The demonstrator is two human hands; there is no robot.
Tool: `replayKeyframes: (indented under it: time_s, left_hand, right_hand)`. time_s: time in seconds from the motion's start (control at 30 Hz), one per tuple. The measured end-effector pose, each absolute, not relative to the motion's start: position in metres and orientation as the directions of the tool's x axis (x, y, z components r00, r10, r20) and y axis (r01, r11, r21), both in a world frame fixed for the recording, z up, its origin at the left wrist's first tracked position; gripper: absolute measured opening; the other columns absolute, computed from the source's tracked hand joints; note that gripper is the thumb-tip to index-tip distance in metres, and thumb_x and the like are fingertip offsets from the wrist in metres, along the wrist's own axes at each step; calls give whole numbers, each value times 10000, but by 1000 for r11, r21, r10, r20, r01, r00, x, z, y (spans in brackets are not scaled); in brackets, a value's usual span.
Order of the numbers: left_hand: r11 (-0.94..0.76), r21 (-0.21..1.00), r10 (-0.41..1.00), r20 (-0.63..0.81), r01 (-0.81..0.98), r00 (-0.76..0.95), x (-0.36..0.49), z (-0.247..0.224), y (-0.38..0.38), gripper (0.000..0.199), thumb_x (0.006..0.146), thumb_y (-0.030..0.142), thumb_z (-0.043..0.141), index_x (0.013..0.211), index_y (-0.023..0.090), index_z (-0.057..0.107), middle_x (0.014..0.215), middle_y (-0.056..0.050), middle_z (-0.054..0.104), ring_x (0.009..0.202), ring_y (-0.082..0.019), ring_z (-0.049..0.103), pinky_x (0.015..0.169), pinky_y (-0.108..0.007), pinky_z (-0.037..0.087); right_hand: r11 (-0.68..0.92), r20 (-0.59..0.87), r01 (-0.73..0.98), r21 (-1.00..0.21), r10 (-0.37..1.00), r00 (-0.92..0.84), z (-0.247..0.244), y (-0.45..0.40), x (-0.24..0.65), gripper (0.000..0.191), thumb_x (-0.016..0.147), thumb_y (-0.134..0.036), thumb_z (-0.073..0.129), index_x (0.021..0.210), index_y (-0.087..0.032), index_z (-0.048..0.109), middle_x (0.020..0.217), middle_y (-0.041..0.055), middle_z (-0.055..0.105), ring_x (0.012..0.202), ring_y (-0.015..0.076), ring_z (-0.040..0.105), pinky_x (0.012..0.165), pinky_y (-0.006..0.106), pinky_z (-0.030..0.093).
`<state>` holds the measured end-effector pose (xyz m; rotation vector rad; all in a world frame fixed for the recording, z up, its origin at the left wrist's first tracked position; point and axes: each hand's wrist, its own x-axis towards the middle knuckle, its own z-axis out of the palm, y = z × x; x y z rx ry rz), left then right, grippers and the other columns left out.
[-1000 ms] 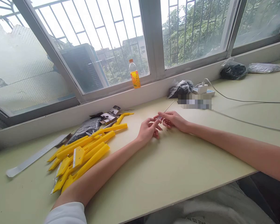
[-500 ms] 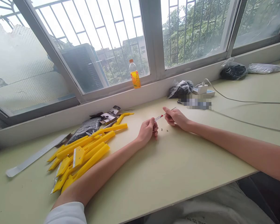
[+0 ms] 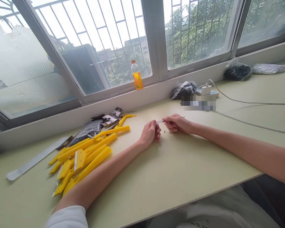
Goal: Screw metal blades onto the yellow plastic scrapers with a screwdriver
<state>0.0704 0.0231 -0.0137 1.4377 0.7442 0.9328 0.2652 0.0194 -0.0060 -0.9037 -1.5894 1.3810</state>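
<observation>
A thin screwdriver (image 3: 159, 122) with a clear handle spans the gap between my two hands above the table. My left hand (image 3: 151, 133) is closed on the handle's left end. My right hand (image 3: 177, 123) pinches it near the red collar seen earlier, and the thin metal shaft sticks out past the fingers to the right. Two tiny metal pieces, one a small nut or screw (image 3: 164, 131), lie on the table just below the hands; the other (image 3: 170, 132) is beside my right hand's fingers.
Yellow scrapers (image 3: 92, 155) lie piled at the left, by a black plastic bag (image 3: 86, 131) and a clear strip (image 3: 35, 160). An orange drink bottle (image 3: 137, 77) stands on the sill. Bagged black items (image 3: 184, 91), a white charger (image 3: 206, 90) and cables lie at the back right.
My right hand has closed in on the screwdriver and now covers its collar. The shaft has turned to point more level to the right. My left hand has barely moved.
</observation>
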Motion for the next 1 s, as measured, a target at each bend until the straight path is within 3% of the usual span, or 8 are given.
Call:
replayKeyframes:
  time_s: [0.3, 0.47, 0.57, 0.83, 0.93, 1.0]
  left_hand:
    - [-174, 984, 835, 168, -38, 525, 69, -11, 20, 279, 1008, 442, 497, 894, 188, 484, 678, 33, 468, 477, -90, 484, 395, -219, 469]
    - [-246, 968, 801, 230, -46, 552, 68, -12, 20, 298, 950, 489, 606, 968, 200, 536, 686, 47, 469, 475, -80, 480, 399, -207, 463]
    - [-307, 951, 796, 274, -32, 540, 68, -11, 18, 275, 953, 463, 607, 1013, 198, 565, 740, 26, 533, 467, -73, 480, 394, -212, 460]
    - [-261, 965, 876, 220, 36, 430, 70, -11, 19, 227, 994, 331, 510, 1188, 214, 496, 820, 12, 580, 470, -72, 482, 416, -216, 443]
    - [-380, 908, 868, 284, 177, 406, 71, -14, 16, 171, 988, 281, 490, 1148, 221, 506, 877, 3, 594, 495, -66, 483, 465, -220, 441]
    - [-515, 801, 829, 372, 307, 418, 71, -15, 12, 161, 975, 237, 495, 1133, 229, 524, 928, -2, 619, 550, -71, 511, 544, -231, 458]
  right_hand:
    - [341, 173, 399, -851, 900, -400, -1, 8, 256, 695, 967, -737, 306, 532, -207, 420, 499, -11, 381, 498, 130, 325, 570, 318, 291]
    - [472, 288, 660, -584, 881, -376, -2, 6, 252, 704, 999, -678, 265, 538, -199, 494, 535, 11, 455, 551, 152, 410, 625, 311, 309]
    - [541, 346, 689, -481, 840, -418, -6, 7, 252, 687, 1030, -603, 218, 601, -207, 579, 571, 12, 510, 608, 165, 473, 670, 301, 328]
    - [543, 431, 677, -496, 831, -351, -11, 13, 251, 625, 1031, -544, 178, 555, -203, 396, 542, -2, 440, 572, 151, 438, 652, 301, 316]
    - [508, 434, 711, -486, 847, -307, -8, 16, 256, 621, 1025, -529, 178, 534, -208, 385, 509, -2, 416, 533, 149, 405, 631, 312, 298]
    - [471, 422, 739, -481, 864, -276, -7, 19, 261, 614, 1021, -513, 191, 520, -210, 378, 499, 3, 432, 518, 148, 390, 621, 318, 287]
